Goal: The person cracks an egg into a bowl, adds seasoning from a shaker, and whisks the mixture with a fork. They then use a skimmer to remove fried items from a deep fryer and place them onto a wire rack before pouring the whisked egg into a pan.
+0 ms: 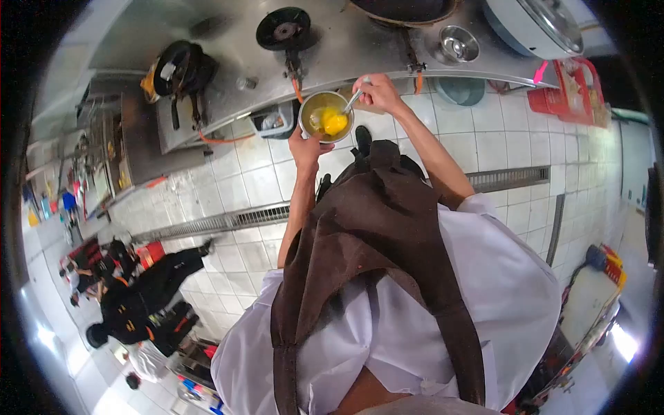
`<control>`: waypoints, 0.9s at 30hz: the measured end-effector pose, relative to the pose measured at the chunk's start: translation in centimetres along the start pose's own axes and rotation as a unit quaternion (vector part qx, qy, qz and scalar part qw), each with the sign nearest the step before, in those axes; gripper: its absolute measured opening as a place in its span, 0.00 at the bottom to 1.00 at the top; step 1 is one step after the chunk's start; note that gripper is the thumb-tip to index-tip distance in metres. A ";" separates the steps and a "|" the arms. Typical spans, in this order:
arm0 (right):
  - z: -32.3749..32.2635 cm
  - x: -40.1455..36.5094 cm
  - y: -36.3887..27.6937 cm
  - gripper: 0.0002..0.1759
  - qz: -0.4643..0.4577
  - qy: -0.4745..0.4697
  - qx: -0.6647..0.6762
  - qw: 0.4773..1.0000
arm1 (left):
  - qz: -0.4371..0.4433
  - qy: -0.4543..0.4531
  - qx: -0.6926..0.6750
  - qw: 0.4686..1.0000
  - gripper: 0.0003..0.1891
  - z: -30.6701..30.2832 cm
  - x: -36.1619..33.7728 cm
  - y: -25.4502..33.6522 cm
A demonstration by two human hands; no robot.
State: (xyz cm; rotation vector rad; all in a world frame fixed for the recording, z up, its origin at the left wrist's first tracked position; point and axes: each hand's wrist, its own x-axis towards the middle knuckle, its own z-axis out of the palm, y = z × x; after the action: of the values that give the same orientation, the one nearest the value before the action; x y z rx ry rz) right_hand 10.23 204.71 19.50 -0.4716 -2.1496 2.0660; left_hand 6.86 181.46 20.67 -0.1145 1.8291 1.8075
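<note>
My left hand (306, 146) is closed on the lower left rim of a metal bowl (313, 105), held in front of me just off the counter's edge. Bright yellow egg (333, 123), beaten or partly so, lies in the bowl. In my right hand (380, 93) the fingers wrap the handle of a slim metal utensil (354, 99). It slants down over the bowl's right rim, and its lower end dips into the egg, so its shape there is hidden.
Beyond the bowl runs a steel stove counter (228, 43) with a burner (283, 29), a pan (181, 68), a wok (408, 12), a small metal bowl (459, 45) and a large lidded pot (515, 31). Red baskets (550, 101) stand right. People in dark clothes (149, 297) are at left.
</note>
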 end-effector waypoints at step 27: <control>9.7 -16.6 0.6 0.13 -0.040 -0.352 -0.360 0.863 | 0.035 0.223 0.029 0.974 0.23 -7.8 -23.4 -12.4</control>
State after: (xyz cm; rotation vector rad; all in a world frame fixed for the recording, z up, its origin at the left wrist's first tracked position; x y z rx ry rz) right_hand 23.05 190.45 20.46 0.4152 -3.2759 1.4260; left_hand 29.38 165.58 19.32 -0.4741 2.2131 1.8846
